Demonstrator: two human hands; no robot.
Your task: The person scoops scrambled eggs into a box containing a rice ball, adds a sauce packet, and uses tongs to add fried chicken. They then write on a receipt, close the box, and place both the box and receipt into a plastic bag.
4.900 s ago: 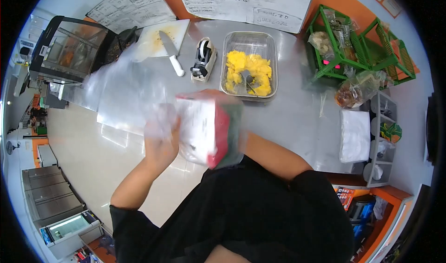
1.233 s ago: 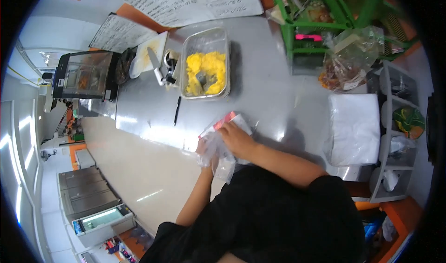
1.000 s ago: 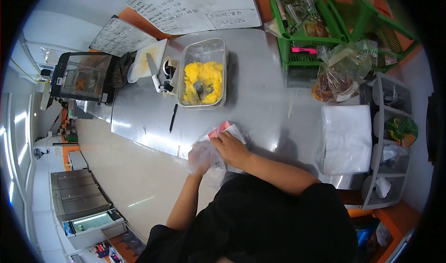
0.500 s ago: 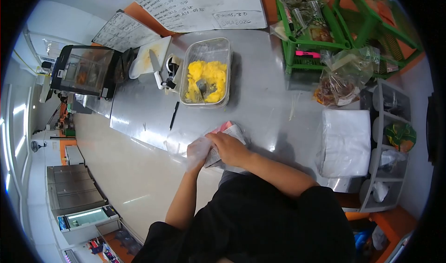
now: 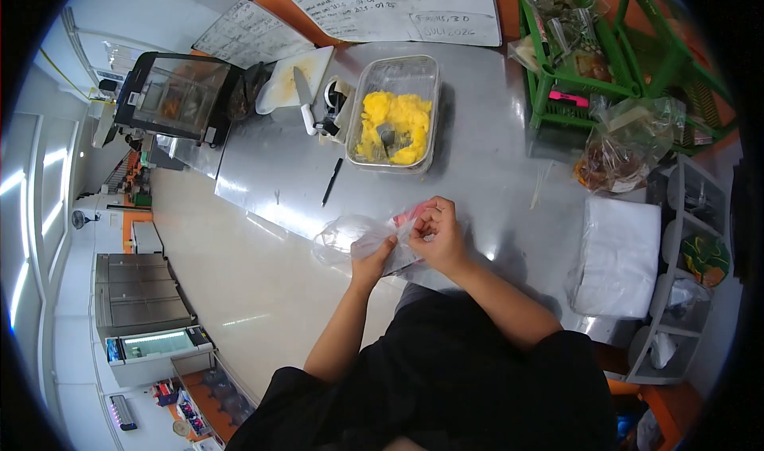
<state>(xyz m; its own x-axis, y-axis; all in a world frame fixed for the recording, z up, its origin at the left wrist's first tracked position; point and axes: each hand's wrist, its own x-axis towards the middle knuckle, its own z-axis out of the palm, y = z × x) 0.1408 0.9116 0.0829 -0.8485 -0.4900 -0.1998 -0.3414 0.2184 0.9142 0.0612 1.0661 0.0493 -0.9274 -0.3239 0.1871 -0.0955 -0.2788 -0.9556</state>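
My left hand [image 5: 372, 261] and right hand [image 5: 436, 234] pinch the crinkled clear plastic bag [image 5: 358, 238] | black pen [image 5: 332, 182] beyond it | bag's contents obscured.

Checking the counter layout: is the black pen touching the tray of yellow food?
Apart. The head view shows bare steel between the pen and the tray.

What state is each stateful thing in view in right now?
Clear plastic bag: pinched by both hands, a red and white item inside.
Left hand: gripping the bag.
Right hand: pinching the bag's edge.
Rectangular metal tray: uncovered, partly filled with yellow food.
White-handled knife: lying on the cutting board.
Black pen: lying flat.
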